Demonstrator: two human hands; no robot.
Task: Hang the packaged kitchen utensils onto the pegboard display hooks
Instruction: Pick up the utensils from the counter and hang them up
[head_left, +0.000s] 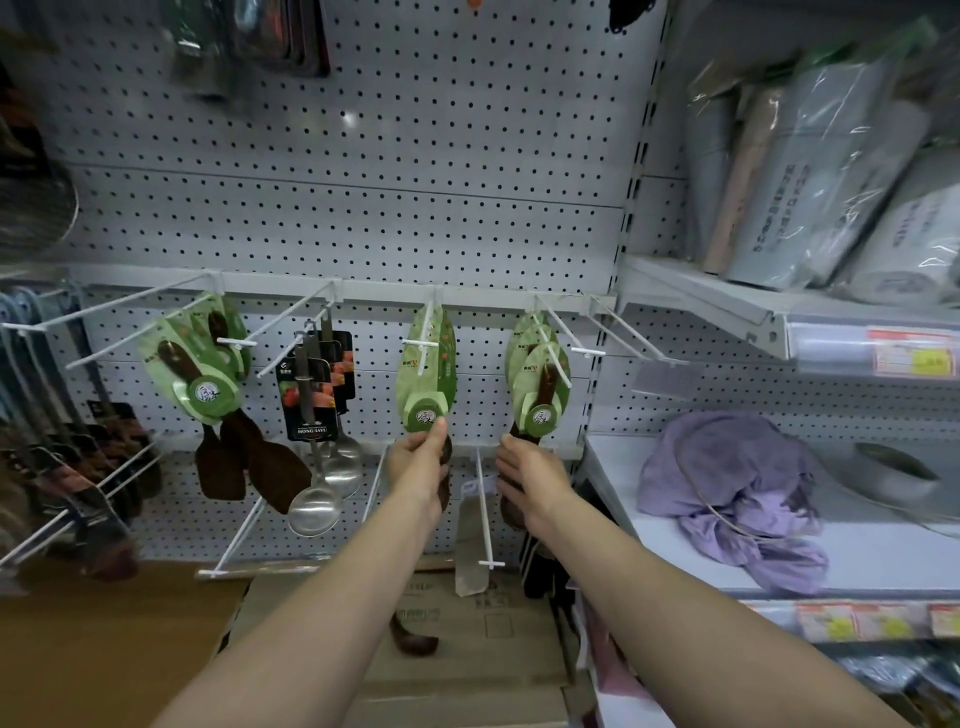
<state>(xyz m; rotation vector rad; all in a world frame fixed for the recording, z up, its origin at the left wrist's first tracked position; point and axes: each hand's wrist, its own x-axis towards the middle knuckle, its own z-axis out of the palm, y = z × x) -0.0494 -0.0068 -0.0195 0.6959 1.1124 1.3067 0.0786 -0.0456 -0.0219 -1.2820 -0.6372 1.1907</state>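
Reaching up to the grey pegboard (363, 156), the person has a hand on each of two hanging utensil packs. The left hand (420, 462) pinches the lower end of a green-carded wooden spoon (426, 371), thumb pressed on the round label; the pack hangs on a white hook (423, 340) with its long axis near upright, card end up, dark bowl down behind the fingers. The right hand (530, 475) curls round the dark handle below a stack of green-carded spoons (537, 382) hanging on the next hook to the right, also pointing downward. Farther left hang steel ladles (317, 499) and more green-carded wooden spatulas (208, 364), tilted. A purple cloth (737, 493) lies on the right-hand shelf (883, 561).
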